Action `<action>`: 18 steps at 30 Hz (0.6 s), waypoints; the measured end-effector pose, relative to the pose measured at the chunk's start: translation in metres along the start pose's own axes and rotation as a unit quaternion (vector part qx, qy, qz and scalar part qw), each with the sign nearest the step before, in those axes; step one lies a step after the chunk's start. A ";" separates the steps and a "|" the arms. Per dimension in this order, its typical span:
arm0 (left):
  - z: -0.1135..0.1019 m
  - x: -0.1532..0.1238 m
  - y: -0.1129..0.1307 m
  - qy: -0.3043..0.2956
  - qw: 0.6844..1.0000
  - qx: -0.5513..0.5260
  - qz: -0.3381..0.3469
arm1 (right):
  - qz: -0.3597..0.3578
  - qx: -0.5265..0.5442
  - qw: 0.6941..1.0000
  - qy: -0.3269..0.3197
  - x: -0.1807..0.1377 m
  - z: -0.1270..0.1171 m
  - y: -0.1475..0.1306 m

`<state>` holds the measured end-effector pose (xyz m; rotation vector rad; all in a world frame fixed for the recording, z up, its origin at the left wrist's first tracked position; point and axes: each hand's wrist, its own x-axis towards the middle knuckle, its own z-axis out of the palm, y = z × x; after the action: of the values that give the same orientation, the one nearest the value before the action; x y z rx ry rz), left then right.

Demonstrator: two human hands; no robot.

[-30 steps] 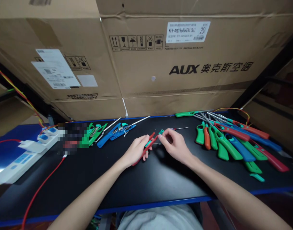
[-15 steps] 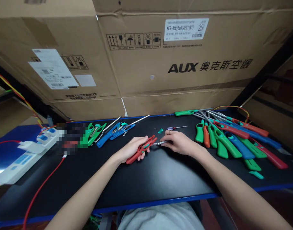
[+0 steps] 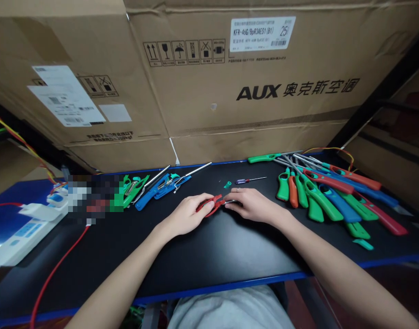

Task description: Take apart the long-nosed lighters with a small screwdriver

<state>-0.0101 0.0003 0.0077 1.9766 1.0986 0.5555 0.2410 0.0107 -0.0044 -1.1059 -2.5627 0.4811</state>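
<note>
Soft glare pools on the dark tabletop [image 3: 243,251].

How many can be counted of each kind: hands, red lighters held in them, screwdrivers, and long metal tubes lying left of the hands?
Left hand and right hand: 2
Held red lighter: 1
Screwdriver: 1
Long metal tubes: 2
Total: 6

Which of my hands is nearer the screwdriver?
Right. The right hand is just on the near side of the screwdriver; the left hand is farther away, to its left.
</note>
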 end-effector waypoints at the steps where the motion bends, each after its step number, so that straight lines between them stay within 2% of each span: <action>1: 0.000 0.000 -0.001 -0.004 1.000 -0.012 -0.004 | -0.005 0.012 1.000 -0.002 0.000 0.000 -0.001; 6: -0.001 0.001 -0.005 -0.029 0.994 -0.108 -0.022 | -0.016 0.055 0.998 0.023 0.000 0.002 -0.007; 11: 0.000 0.001 -0.002 -0.048 0.977 -0.204 -0.028 | -0.013 0.006 0.996 0.085 0.000 0.008 -0.012; 18: 0.001 0.000 0.000 -0.068 0.970 -0.230 -0.037 | -0.025 -0.037 0.992 0.121 0.001 0.010 -0.013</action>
<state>-0.0089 -0.0003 0.0073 1.5396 0.8630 0.5671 0.2279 0.0011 -0.0081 -1.0517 -2.4049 0.2265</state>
